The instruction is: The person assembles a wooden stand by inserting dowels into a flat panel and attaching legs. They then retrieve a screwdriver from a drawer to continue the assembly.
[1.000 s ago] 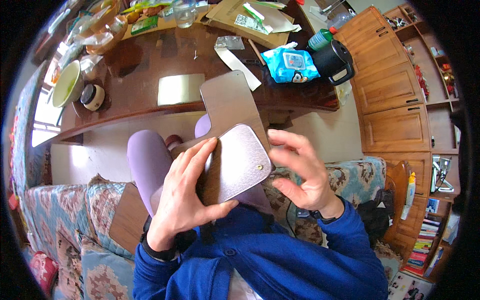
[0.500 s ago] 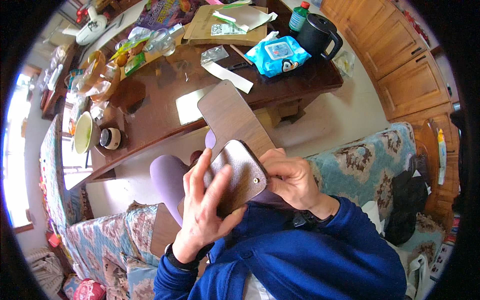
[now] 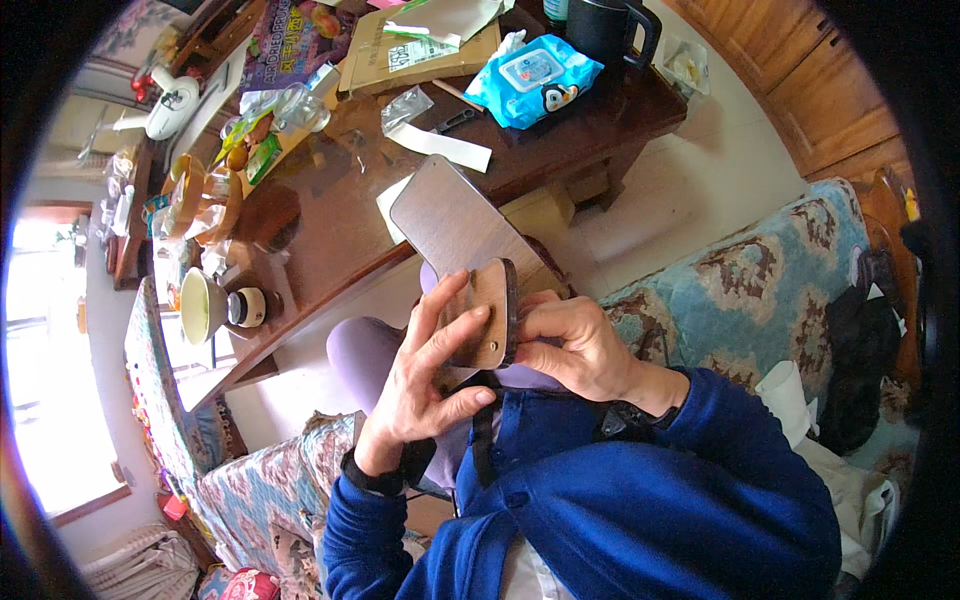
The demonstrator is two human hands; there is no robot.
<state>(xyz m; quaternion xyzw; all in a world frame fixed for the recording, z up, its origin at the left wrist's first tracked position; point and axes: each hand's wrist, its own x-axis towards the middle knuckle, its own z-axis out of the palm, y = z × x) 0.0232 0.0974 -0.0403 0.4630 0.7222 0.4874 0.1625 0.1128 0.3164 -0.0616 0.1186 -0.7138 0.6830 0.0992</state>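
In the blue-sleeved arms nearest the camera, both hands work at a small wood-grain panel [image 3: 494, 293] with rounded corners, which is held just in front of the person's body and tilted so that its dark edge faces the right hand [image 3: 587, 346]. The fingers of that hand are curled, closed around the panel's right edge with the thumb below. The left hand [image 3: 412, 378] is loosely spread: its forward fingers lie on the panel's face, and its thumb stands apart, pointing across below the panel. A small brass-coloured stud [image 3: 493, 346] sits on the face near the lower edge. Just past the hands, a larger wood-grain board [image 3: 452, 205] slants up and to the left, its far end overlapping the table's edge in this view; what supports it is hidden. A knee in lilac trousers [image 3: 363, 358] shows left of the hands, and a floral-covered sofa [image 3: 745, 268] stretches to the right. Beyond lies the dark, glossy table [image 3: 325, 225], bearing a pale green bowl [image 3: 202, 306] beside a squat jar [image 3: 258, 306], a white strip [image 3: 442, 148], a blue wipes pack [image 3: 535, 85], flattened cardboard [image 3: 372, 72] and a black kettle [image 3: 598, 32]. Wooden cabinets [image 3: 835, 95] stand at the far right.
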